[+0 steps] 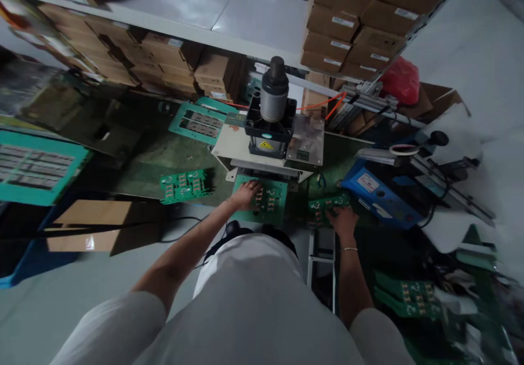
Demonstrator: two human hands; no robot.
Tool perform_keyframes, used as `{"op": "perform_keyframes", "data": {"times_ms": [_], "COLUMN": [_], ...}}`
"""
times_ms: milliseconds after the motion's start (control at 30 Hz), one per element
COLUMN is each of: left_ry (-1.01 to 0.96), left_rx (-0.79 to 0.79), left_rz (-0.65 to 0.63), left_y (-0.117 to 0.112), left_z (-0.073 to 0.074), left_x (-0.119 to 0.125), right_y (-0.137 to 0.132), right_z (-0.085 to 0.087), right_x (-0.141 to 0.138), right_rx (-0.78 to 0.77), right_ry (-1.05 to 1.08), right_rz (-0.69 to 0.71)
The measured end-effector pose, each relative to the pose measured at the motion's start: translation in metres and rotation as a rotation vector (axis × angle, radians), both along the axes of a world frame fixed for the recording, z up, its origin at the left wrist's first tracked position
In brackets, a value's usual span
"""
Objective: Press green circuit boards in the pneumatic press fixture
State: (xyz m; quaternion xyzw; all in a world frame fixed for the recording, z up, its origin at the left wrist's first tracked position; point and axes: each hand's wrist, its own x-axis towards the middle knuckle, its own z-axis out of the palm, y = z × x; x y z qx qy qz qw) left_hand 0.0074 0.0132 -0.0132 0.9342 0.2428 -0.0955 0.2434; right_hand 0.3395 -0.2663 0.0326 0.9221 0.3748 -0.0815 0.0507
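Observation:
My left hand [245, 195] rests with its fingers extended on the left side of a green circuit board [271, 197]. That board lies on a green plate [279, 216] at the front of a press [272, 130] with a black and silver cylinder on top. To the right, my right hand [344, 221] pinches the near edge of a second circuit board [317, 208]; its thumb is partly hidden. A stack of circuit boards [184, 186] sits on the dark green bench left of the press.
A blue machine [380, 193] stands right of the press. Teal frames [36, 168] lie at the left, above an open cardboard box [102, 226]. More boards [417, 297] are at the lower right. Cartons [335, 27] are stacked on the shelf behind. Orange tubes [338, 103] run beside the press.

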Motion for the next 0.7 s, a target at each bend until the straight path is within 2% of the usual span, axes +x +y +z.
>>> {"op": "perform_keyframes", "data": {"times_ms": [67, 200, 333, 400, 467, 567, 700], "left_ry": [0.052, 0.110, 0.130, 0.103, 0.057, 0.057, 0.206], "left_rx": [0.022, 0.068, 0.085, 0.098, 0.122, 0.156, 0.177], "left_rz": [-0.080, -0.139, -0.220, -0.208, -0.142, 0.046, 0.340], "left_y": [-0.008, -0.017, -0.018, -0.010, 0.008, 0.048, 0.100], "left_z": [-0.003, -0.004, 0.006, 0.013, 0.018, 0.018, 0.000], "left_x": [0.003, 0.015, 0.027, 0.019, -0.007, -0.077, -0.181], "right_y": [0.000, 0.000, 0.000, 0.002, 0.006, 0.019, 0.054], "right_z": [0.001, 0.005, 0.011, 0.014, 0.016, 0.017, 0.015], "right_x": [-0.013, -0.036, -0.058, -0.069, -0.082, -0.105, -0.149], "right_rx": [0.019, 0.096, 0.159, 0.158, 0.151, 0.138, 0.126], "right_ry": [0.005, 0.023, 0.016, -0.010, -0.026, -0.031, -0.020], "right_rz": [0.013, 0.025, 0.016, 0.016, 0.035, 0.074, 0.133]}}
